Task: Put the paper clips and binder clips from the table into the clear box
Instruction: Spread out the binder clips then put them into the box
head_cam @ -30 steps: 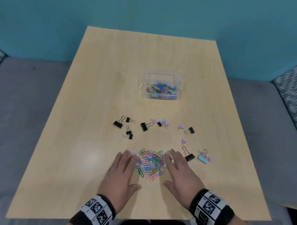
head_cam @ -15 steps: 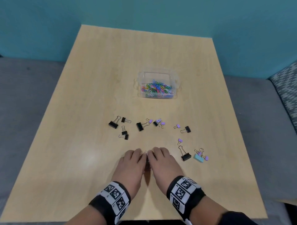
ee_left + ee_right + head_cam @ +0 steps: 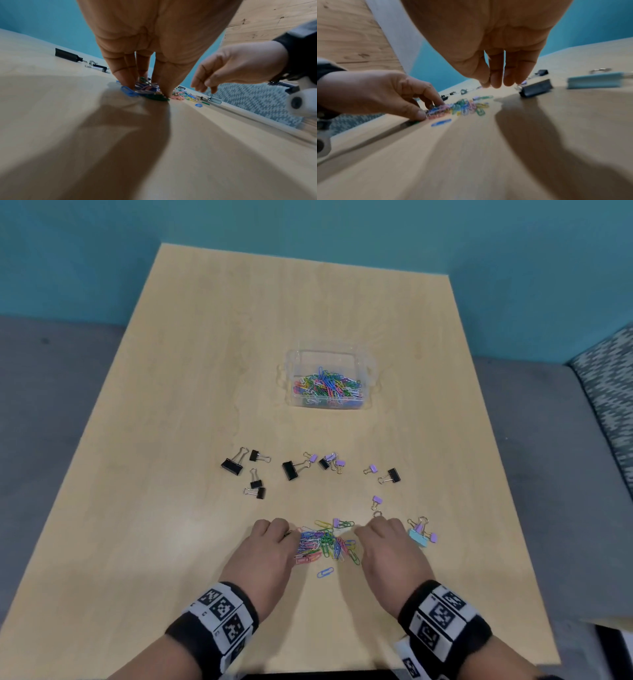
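My left hand (image 3: 265,553) pinches edge of paper-clip pile (image 3: 325,544) on table (image 3: 171,440); right hand (image 3: 387,546) hovers, fingers loosely curled, empty. Clear box (image 3: 291,364) well beyond. Risk: loose clips spilling mid-carry; stray blue clip (image 3: 324,572) overlooked.

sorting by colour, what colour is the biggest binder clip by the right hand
Light blue binder clip; clearest in the right wrist view.
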### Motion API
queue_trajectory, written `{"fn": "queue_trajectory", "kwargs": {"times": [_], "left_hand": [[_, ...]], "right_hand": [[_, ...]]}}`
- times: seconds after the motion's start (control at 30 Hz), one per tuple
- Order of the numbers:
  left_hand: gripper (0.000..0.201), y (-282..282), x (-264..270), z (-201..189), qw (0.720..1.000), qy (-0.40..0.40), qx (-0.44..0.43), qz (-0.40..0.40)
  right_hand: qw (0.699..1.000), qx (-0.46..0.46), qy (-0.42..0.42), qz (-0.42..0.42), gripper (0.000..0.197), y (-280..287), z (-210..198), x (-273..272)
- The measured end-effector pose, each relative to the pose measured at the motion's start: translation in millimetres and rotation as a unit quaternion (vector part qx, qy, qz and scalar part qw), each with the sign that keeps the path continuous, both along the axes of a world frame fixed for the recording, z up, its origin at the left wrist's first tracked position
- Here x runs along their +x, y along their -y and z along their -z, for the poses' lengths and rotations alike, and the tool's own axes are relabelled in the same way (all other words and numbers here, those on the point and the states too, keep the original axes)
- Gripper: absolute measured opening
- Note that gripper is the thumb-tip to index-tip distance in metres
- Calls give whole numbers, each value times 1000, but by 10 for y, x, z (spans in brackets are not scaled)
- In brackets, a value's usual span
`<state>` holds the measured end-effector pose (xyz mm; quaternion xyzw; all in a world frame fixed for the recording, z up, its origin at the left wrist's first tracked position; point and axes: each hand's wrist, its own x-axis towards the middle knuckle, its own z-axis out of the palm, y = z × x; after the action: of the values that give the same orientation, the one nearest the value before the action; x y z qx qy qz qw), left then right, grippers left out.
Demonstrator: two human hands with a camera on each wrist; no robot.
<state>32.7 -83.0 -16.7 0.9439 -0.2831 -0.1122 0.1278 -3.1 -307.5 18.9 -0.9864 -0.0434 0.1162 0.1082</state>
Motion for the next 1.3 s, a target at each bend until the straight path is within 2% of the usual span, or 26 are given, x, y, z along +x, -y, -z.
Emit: {"fn": "queue_trajectory", "kwargs": {"times": [0.13,0.4,0.5,0.6,0.77,0.9,1.0,1.07,1.2,1.3], "left_hand": [[40,-10,-22,-23,1000,-1,-4,4],[37,14,-23,-58,1000,4,6,-6],[38,15,-27,-64,1000,7,7,-4],[39,11,-32,-68,1000,7,5,-5],[40,4,-40,-56,1000,5,-2,-12],[41,1,-48,-50,1000,4,1,-11],[42,8,-47,-69,1000,8,5,-10],[45,10,-53,-88,1000,11,1,-7],[48,-22,-72,-145,1000,12,-15,-14],[48,-65,-86,-189,999,2,-13,-53]], "right_hand": [[999,-18,-17,-29,52,14,71,-163],[997,-75,-16,-17,72,-143,98,81],[996,-84,-22,-18,67,-178,74,162],[995,-99,-16,-9,51,-167,48,157],[995,-98,-17,-30,42,-162,54,-173],[996,-77,4,-33,24,-176,34,-245],[997,-70,4,-36,54,-194,26,-127],[995,-86,-7,-53,66,-211,30,-34],[992,-121,-38,-18,69,-157,72,118],[996,-85,-37,13,61,-106,35,62]]}}
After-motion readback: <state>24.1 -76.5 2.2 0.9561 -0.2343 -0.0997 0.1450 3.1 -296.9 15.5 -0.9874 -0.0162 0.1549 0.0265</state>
